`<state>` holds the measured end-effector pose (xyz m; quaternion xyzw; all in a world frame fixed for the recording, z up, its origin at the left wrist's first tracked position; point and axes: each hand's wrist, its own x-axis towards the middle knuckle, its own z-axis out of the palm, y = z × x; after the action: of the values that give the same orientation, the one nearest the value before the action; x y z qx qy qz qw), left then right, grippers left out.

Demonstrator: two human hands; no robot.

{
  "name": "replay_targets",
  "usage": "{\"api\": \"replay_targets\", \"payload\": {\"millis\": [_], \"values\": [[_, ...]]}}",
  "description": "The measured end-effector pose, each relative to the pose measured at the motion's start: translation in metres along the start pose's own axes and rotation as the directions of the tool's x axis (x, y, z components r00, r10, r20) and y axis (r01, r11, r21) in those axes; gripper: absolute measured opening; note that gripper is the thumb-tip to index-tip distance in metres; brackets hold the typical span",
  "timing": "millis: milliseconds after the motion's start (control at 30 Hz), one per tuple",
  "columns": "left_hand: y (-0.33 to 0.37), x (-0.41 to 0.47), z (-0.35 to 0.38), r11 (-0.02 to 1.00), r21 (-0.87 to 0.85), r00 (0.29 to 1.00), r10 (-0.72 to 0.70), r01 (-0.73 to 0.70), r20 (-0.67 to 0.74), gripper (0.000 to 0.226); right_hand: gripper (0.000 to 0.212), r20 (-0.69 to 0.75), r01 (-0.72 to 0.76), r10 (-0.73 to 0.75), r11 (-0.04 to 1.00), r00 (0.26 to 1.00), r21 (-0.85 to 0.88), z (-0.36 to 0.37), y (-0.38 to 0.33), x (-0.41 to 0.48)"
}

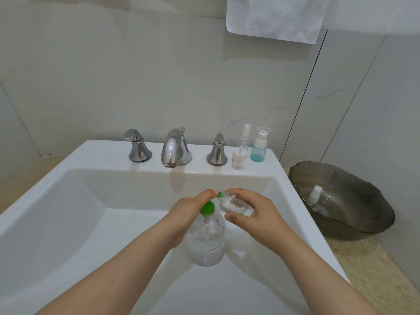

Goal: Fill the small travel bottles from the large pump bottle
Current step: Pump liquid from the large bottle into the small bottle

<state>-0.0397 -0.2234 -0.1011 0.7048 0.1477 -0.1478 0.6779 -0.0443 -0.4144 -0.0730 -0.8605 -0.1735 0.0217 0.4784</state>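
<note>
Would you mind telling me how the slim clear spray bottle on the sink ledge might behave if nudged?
The slim clear spray bottle looks empty, so probably light. Tall and narrow, it would likely tip easily, perhaps against the blue-tinted pump bottle beside it.

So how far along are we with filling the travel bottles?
Nothing is visibly finished. In hand: the left hand grips the green head of the large pump bottle while the right hand holds a small clear bottle at its nozzle. Left: the slim spray bottle, short white bottle and blue-tinted bottle on the sink ledge, plus a small sprayer in the dark bowl; their fill levels are unclear.
</note>
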Motion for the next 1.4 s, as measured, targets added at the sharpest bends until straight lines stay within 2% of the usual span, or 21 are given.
{"api": "replay_targets", "payload": {"millis": [133,300,467,933,1167,1400], "values": [[0.002,-0.005,-0.002,0.999,-0.032,0.998,0.018,-0.016,0.063,0.07,0.039,0.017,-0.01,0.01,1.0,1.0,-0.021,0.0,0.002,-0.001],[0.007,-0.011,-0.004,0.997,-0.075,0.996,0.017,-0.011,0.085,0.035,0.042,0.021,-0.039,0.039,0.999,0.999,-0.026,0.002,0.004,-0.001],[0.009,-0.016,-0.002,0.996,-0.085,0.997,0.01,-0.004,0.071,0.031,0.042,0.014,-0.04,0.041,0.999,0.999,-0.029,0.003,0.004,-0.001],[0.0,-0.001,-0.001,0.998,-0.037,0.998,0.051,-0.049,0.045,0.08,0.042,-0.02,-0.005,0.004,1.0,1.0,-0.008,0.001,0.002,0.002],[-0.003,0.003,-0.002,1.0,-0.016,0.998,0.022,-0.021,0.051,0.09,0.044,-0.021,0.006,-0.007,1.0,1.0,-0.026,-0.001,0.003,0.003],[-0.003,0.004,0.001,0.999,-0.035,0.999,0.019,-0.018,0.033,0.081,0.044,-0.02,0.011,-0.011,1.0,1.0,-0.015,0.001,0.003,0.004]]}}
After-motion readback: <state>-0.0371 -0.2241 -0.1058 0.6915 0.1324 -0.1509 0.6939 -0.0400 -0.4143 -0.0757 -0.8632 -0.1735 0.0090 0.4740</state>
